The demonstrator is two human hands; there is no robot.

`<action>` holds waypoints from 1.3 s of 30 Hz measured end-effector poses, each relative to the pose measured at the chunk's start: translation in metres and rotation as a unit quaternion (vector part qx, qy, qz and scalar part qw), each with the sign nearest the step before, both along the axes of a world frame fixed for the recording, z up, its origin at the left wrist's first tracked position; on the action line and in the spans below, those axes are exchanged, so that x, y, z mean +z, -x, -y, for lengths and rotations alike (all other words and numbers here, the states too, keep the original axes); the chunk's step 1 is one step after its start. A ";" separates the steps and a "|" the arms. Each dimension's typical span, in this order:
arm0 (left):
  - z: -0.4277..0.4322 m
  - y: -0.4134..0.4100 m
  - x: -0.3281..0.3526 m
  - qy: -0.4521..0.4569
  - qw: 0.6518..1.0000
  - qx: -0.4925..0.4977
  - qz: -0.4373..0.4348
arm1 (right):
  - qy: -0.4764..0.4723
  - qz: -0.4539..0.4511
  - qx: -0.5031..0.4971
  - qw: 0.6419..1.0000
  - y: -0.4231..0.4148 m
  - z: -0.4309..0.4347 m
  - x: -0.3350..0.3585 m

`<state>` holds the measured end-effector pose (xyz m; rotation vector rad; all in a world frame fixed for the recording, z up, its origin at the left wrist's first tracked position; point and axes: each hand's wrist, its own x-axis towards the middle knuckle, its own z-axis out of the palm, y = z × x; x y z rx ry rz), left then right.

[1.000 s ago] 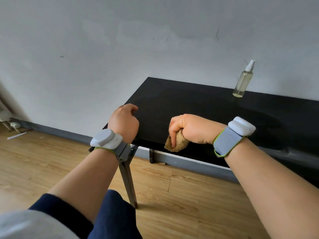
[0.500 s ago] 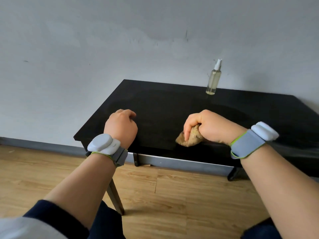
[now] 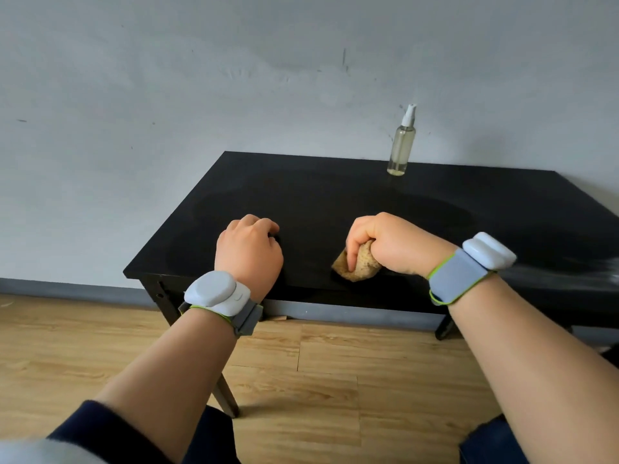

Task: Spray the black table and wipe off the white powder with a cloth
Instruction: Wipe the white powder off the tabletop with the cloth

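Observation:
The black table (image 3: 335, 192) stands against a grey wall, its top dark and glossy with faint wipe marks; no white powder shows on it. My right hand (image 3: 388, 244) is closed around a bunched tan cloth (image 3: 356, 264) that touches the tabletop near the front edge. My left hand (image 3: 249, 252) rests as a loose fist on the table to the left of the cloth, holding nothing. A clear spray bottle (image 3: 402, 145) with a white nozzle stands upright at the table's back edge by the wall.
A wooden floor (image 3: 318, 370) lies below and in front of the table. The table's angled legs (image 3: 227, 393) show under its front edge. Both wrists carry grey bands with white modules. A grey baseboard runs along the wall.
The view has swung left to right, so more of the table shows. My right hand with the cloth has slid rightward along the front of the tabletop; the left hand stays on the table.

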<state>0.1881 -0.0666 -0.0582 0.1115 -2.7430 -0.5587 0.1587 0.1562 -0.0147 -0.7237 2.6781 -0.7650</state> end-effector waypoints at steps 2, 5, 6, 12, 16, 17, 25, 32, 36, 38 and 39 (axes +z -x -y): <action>-0.009 0.001 0.001 0.002 1.000 -0.020 0.002 | -0.001 -0.002 -0.010 1.000 -0.007 -0.013 -0.002; -0.023 0.002 0.002 0.004 0.999 -0.043 0.010 | -0.007 -0.005 -0.019 1.000 -0.016 -0.029 -0.003; -0.024 0.001 0.003 0.006 0.999 -0.043 0.011 | -0.014 -0.005 -0.016 1.000 -0.018 -0.031 -0.002; -0.035 0.002 0.001 0.019 0.999 -0.046 0.018 | -0.010 -0.010 -0.051 0.999 -0.033 -0.054 0.005; -0.042 0.006 0.002 0.022 0.999 -0.043 0.013 | 0.079 -0.077 -0.143 0.984 -0.022 -0.053 0.022; -0.045 0.007 0.003 0.024 0.999 -0.046 0.016 | 0.096 -0.094 -0.166 0.977 -0.016 -0.053 0.024; -0.055 0.006 -0.004 0.054 0.998 -0.033 -0.016 | -0.016 -0.075 -0.137 0.988 -0.001 -0.047 0.008; -0.056 0.006 -0.004 0.060 0.998 -0.034 -0.014 | -0.027 -0.074 -0.074 0.994 -0.029 -0.050 0.001; -0.057 0.005 -0.002 0.066 0.997 -0.035 -0.004 | 0.046 -0.066 -0.072 0.994 -0.039 -0.062 -0.011; -0.059 0.005 0.000 0.074 0.997 -0.031 0.017 | 0.062 -0.062 -0.087 0.992 -0.044 -0.071 -0.012; -0.061 0.006 0.001 0.079 0.996 -0.027 0.025 | 0.062 -0.066 -0.093 0.992 -0.047 -0.075 -0.012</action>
